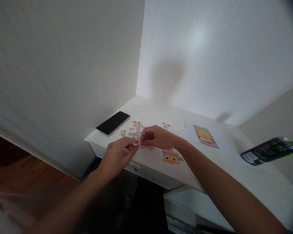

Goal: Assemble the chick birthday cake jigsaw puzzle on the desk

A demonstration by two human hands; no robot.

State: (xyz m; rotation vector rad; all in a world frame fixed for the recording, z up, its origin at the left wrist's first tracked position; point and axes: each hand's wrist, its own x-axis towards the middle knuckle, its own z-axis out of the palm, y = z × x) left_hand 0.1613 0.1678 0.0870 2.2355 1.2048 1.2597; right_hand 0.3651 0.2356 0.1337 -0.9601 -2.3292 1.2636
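My left hand (118,155) and my right hand (156,137) meet fingertip to fingertip over the front of a white desk (234,169). Between the pinched fingers sits a small puzzle piece (139,143), too small to make out in detail. Just behind the hands lies a scatter of several loose puzzle pieces (134,129). To the right of my right wrist is a partly assembled patch of puzzle (172,157), yellow and pink. One more loose piece (166,125) lies farther back.
A black phone (113,123) lies face up at the desk's left back corner. A reference picture on white paper (205,136) lies right of centre. A dark green package (270,150) rests at the right edge. Walls close in behind; wooden floor lies lower left.
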